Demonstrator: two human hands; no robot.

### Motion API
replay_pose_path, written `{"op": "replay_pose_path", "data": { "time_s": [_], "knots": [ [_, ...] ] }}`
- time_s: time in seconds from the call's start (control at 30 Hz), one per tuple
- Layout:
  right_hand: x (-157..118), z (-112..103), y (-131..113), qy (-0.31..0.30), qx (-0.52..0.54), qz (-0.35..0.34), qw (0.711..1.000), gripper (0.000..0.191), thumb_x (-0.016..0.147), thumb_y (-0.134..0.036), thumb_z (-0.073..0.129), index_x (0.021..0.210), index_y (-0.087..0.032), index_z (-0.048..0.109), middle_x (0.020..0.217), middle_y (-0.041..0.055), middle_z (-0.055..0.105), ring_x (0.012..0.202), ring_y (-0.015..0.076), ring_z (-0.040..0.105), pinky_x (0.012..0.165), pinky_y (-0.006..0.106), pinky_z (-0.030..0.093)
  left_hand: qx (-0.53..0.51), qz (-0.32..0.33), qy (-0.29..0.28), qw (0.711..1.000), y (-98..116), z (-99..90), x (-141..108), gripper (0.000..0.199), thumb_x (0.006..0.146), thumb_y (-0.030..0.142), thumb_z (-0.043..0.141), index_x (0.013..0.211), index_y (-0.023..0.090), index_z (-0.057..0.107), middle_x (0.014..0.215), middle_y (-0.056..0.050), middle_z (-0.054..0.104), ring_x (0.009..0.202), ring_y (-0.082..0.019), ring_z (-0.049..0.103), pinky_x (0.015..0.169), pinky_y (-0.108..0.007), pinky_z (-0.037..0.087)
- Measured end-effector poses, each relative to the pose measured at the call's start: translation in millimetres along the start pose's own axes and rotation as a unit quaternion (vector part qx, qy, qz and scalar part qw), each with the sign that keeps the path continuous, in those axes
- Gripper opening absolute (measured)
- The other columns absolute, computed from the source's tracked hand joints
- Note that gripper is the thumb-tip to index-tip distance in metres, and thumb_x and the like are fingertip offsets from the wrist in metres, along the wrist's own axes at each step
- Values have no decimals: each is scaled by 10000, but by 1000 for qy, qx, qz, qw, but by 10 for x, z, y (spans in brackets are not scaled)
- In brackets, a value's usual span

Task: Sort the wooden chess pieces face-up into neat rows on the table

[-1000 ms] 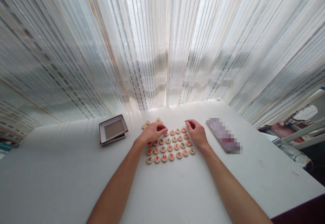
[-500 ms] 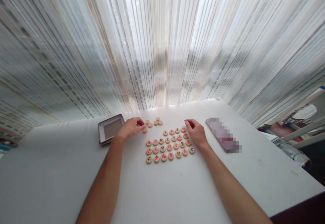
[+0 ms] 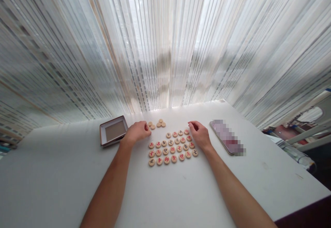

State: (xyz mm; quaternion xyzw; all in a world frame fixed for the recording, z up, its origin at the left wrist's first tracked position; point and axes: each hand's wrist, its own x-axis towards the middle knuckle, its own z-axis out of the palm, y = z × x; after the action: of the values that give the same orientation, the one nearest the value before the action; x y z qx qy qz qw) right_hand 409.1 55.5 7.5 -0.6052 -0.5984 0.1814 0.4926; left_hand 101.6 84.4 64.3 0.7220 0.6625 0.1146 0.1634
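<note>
Round wooden pieces with red or black characters [image 3: 172, 149] lie in rows on the white table. Behind them sit several pieces with no character showing [image 3: 160, 124], some stacked. My left hand [image 3: 139, 130] is closed at the left of these plain pieces, its fingertips pinched over the spot of one piece, which they mostly hide. At the right end of the back row, my right hand [image 3: 198, 134] rests on the table with thumb and fingers curved apart, beside a red-marked piece [image 3: 186, 131]; nothing shows in it.
An open shallow box [image 3: 105, 136] stands left of my left hand. A phone with a blurred screen [image 3: 224, 135] lies to the right. Striped curtains [image 3: 165, 48] hang behind the white table [image 3: 155, 193]. Transparent items and a shelf are at the far right.
My left hand has moved slightly right and toward me, over the plain piece that showed at its fingertips. My right hand has stayed in place.
</note>
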Motion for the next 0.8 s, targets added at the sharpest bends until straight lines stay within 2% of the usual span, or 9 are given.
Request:
{"op": "replay_pose_path", "data": {
  "time_s": [0.2, 0.33, 0.47, 0.57, 0.7, 0.8],
  "knots": [
    [-2, -34, -74, 23, 0, -31, 999, 307, 925, -387, 487, 981, -175, 702, 951, 87, 732, 826, 217, 665, 758, 339, 544, -46, 50, 6, 998, 129, -216, -121, 184, 714, 318, 636, 862, 212, 611, 891, -38, 717, 774, -199, 671, 636, -251, 473],
    [-104, -63, -281, 23, 1, -88, 996, 236, 933, -331, 513, 1010, -201, 693, 998, 80, 698, 927, 230, 636, 881, 382, 519, -99, 99, -8, 990, 233, -283, -205, 205, 721, 295, 636, 904, 204, 624, 905, -36, 704, 787, -188, 679, 648, -246, 510],
    [-332, -23, -547, -27, 15, -220, 975, 189, 933, -222, 538, 1062, -236, 676, 974, 71, 671, 945, 232, 626, 876, 396, 528, -161, 151, -46, 974, 328, -306, -277, 231, 710, 261, 655, 930, 191, 658, 967, -53, 704, 816, -185, 685, 683, -254, 545],
    [-506, 48, -697, -77, 27, -275, 958, 233, 916, -166, 563, 1110, -260, 653, 992, 68, 666, 942, 230, 628, 861, 400, 540, -199, 185, -85, 959, 427, -336, -351, 220, 725, 240, 659, 936, 183, 676, 950, -50, 708, 825, -184, 687, 692, -254, 563],
    [-638, 123, -809, -109, 39, -301, 947, 306, 904, -159, 582, 1187, -275, 603, 1076, 78, 638, 993, 234, 623, 876, 407, 547, -236, 219, -87, 943, 569, -343, -487, 178, 773, 234, 637, 937, 180, 680, 922, -48, 696, 804, -174, 691, 688, -252, 574],
    [-676, 140, -855, -131, 41, -302, 943, 296, 895, -143, 573, 1162, -268, 586, 1115, 85, 609, 1008, 235, 621, 864, 401, 559, -261, 240, -112, 928, 607, -267, -611, 142, 772, 238, 667, 903, 183, 666, 923, -47, 689, 832, -185, 701, 693, -258, 583]
  ]
}}
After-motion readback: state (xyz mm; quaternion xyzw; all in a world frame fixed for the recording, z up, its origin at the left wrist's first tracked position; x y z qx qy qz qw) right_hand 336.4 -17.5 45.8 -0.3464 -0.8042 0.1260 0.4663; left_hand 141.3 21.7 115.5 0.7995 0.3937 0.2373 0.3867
